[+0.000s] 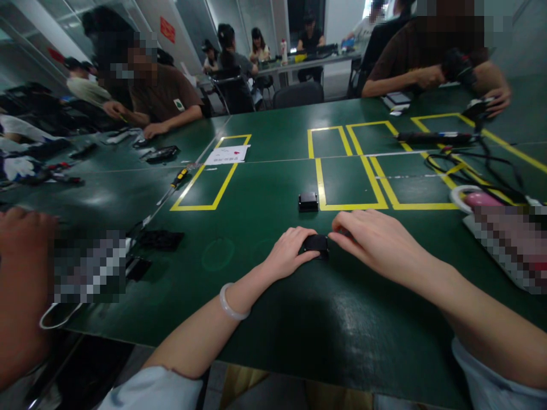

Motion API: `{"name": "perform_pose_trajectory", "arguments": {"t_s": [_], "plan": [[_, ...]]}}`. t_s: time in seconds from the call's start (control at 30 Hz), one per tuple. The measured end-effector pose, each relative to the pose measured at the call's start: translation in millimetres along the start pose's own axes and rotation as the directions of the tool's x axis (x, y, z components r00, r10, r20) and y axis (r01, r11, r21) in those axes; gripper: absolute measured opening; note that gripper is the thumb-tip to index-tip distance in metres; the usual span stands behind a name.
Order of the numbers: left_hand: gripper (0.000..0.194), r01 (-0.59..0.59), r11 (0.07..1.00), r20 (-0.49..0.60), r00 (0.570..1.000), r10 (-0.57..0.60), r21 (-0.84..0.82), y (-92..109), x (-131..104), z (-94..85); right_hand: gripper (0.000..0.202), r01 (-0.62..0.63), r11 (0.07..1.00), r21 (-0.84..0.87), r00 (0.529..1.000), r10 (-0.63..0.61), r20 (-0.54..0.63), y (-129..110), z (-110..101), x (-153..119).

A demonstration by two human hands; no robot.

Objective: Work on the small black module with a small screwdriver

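Observation:
On the green table, my left hand (291, 250), with a pale bangle on its wrist, grips a small black part (317, 245) between thumb and fingers. Close by on the right, my right hand (363, 233) has its thumb and index finger pinched together beside the part's right end. Whatever lies between those fingertips is too small to make out. Just beyond the held part sits a second black part (308, 201), touched by neither hand.
Yellow tape rectangles (352, 207) mark the table (265, 307). A screwdriver (179, 177) and white paper (227, 154) lie at left-centre; black pieces (161, 240) and a co-worker's arm are left. Cables (455, 165) and a blurred-out device (513, 239) lie right. People sit opposite.

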State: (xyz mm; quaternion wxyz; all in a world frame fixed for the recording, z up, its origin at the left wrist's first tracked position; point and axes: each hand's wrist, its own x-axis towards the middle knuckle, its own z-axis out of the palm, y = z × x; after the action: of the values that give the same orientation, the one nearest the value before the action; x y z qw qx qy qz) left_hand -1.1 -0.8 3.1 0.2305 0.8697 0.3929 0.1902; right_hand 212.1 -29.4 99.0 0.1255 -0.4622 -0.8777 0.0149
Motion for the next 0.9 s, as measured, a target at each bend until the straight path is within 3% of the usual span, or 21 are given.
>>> {"name": "perform_pose_trajectory", "arguments": {"t_s": [0.13,0.37,0.63,0.9], "plan": [[0.036,0.000,1.000,-0.003,1.000,0.000,0.006,-0.4,-0.1,0.4,0.015,-0.006,0.999,-0.035,1.000,0.006,0.000,1.2,1.2,0.1],[0.035,0.005,1.000,-0.003,1.000,-0.005,0.001,0.0,0.6,0.1,0.011,0.005,0.998,0.056,1.000,-0.004,-0.018,1.2,2.7,-3.1],[0.036,0.000,1.000,0.001,1.000,0.000,0.003,0.1,0.5,-0.1,0.016,-0.026,0.999,-0.023,0.999,0.027,0.032,-0.1,-0.1,-0.1],[0.038,0.004,1.000,0.017,1.000,-0.004,0.006,-0.9,0.6,0.1,0.010,-0.015,1.000,-0.018,1.000,0.015,0.007,0.6,2.1,-0.3]]}}
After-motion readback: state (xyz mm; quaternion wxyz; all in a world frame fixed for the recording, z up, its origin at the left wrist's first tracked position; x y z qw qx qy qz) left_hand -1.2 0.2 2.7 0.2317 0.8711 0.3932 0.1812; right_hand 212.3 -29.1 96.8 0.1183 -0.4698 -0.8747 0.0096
